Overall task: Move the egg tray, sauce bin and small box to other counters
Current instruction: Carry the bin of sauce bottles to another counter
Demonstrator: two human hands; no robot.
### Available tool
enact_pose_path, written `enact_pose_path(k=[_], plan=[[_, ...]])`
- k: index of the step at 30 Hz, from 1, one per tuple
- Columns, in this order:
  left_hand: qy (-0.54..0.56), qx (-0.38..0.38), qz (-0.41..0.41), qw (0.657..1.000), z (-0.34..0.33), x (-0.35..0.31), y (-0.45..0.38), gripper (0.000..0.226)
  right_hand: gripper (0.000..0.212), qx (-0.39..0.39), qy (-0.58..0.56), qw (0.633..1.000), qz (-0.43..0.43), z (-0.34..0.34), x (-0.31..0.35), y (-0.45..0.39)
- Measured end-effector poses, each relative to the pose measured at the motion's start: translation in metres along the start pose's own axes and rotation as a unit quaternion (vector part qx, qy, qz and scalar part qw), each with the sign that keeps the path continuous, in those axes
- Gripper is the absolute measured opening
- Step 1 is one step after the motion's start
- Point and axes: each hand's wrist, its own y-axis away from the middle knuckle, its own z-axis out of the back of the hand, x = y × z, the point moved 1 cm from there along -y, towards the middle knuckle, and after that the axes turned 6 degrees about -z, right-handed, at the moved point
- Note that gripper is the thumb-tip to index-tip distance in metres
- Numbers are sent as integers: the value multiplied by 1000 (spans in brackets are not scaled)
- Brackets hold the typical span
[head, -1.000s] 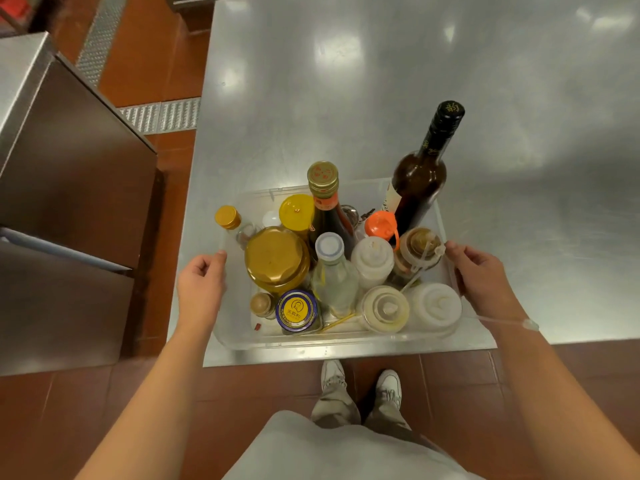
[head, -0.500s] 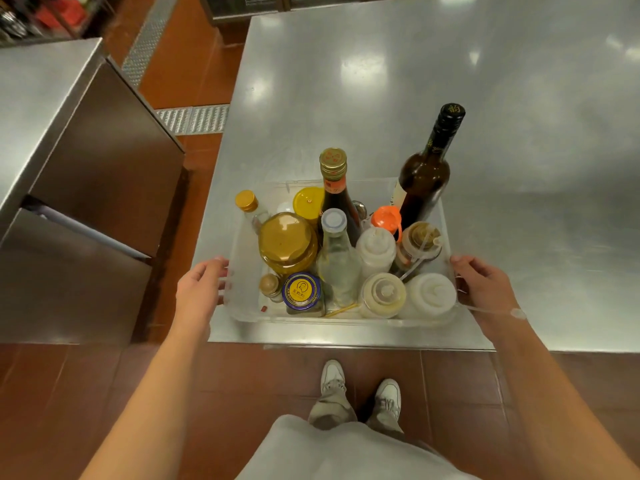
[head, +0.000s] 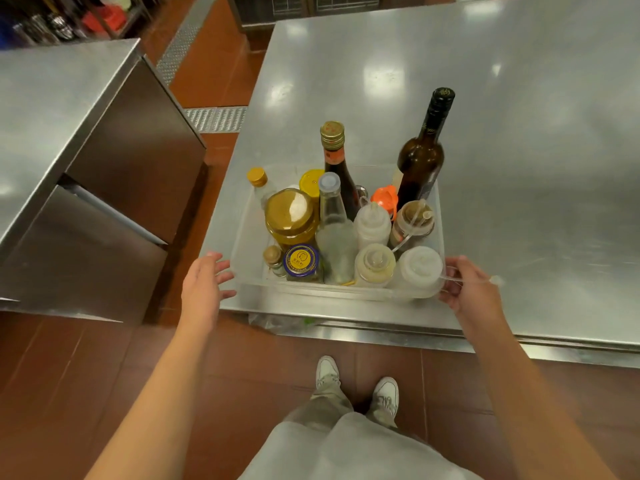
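A steel counter (head: 519,168) carries the clear sauce bin (head: 249,237), crowded with bottles, between both hands. The right hand (head: 474,289) grips its near-right rim; the left hand (head: 204,289), fingers spread, hovers just beside its near-left corner.

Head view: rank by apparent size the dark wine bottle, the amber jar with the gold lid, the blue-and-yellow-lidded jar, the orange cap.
1. dark wine bottle, tallest in the sauce bin
2. amber jar with the gold lid
3. blue-and-yellow-lidded jar
4. orange cap

The last two look close, and the jar sits nearer the camera, so their order is unsure.
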Motion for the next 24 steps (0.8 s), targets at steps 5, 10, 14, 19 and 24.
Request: enact_pose_path(k=[5,10,14,19,24], plan=[[27,2,0,1000,-4,0,11,41,26,11,4,1000,-6,-2,5,19],[23,31,-22,999,-14,-8,15,44,25,17,1,1000,-7,2,4,41],[20,68,-30,997,-12,-6,12,36,26,17,-7,1000,7,-2,-6,62],[42,97,-25,994,8,3,14,45,26,-7,7,1000,8,-13,-29,95],[104,122,1,987,24,-7,29,50,37,-6,-9,999,33,-30,-41,134]])
